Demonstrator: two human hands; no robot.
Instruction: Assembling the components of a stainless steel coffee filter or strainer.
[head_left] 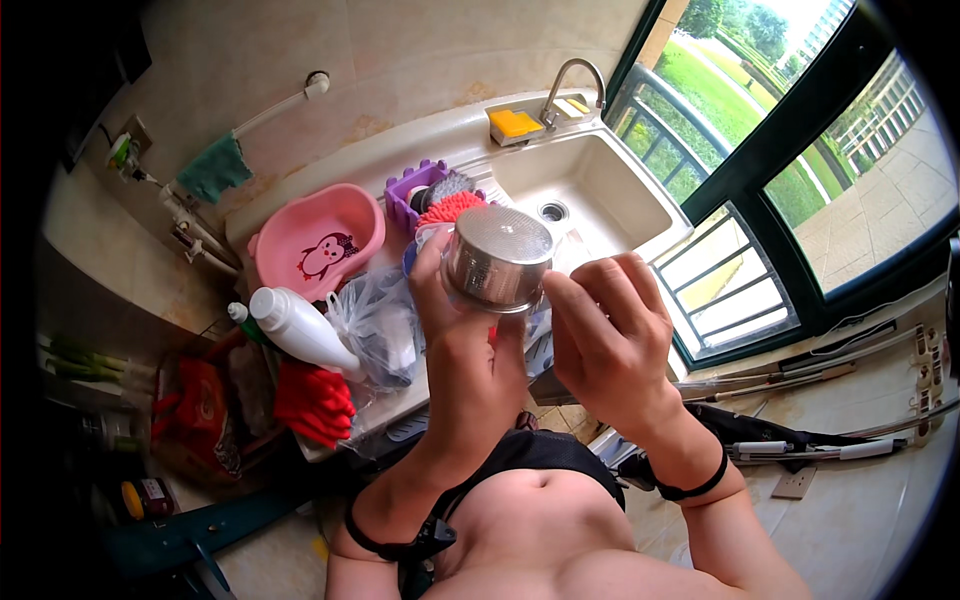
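Note:
A shiny metal strainer basket (500, 258) with fine holes is held up in front of me, its perforated bottom facing up. My left hand (462, 335) grips it from the left and below, fingers and thumb around its wall and rim. Close to the basket's right side is my right hand (615, 335), its fingers curled in and pressed together. Whatever those fingers may hold is hidden; I cannot tell whether they touch the rim. Behind the basket, a red chenille cloth (450, 208) and a purple plastic basket (403, 200) partly show.
The sink basin (610, 195) with a curved faucet (575, 75) lies at the back right, a yellow sponge (515, 124) beside it. On the left stand a pink basin (285, 230), a white bottle (300, 325), a clear plastic bag (375, 320) and a red cloth (313, 402). A window (800, 150) borders the right.

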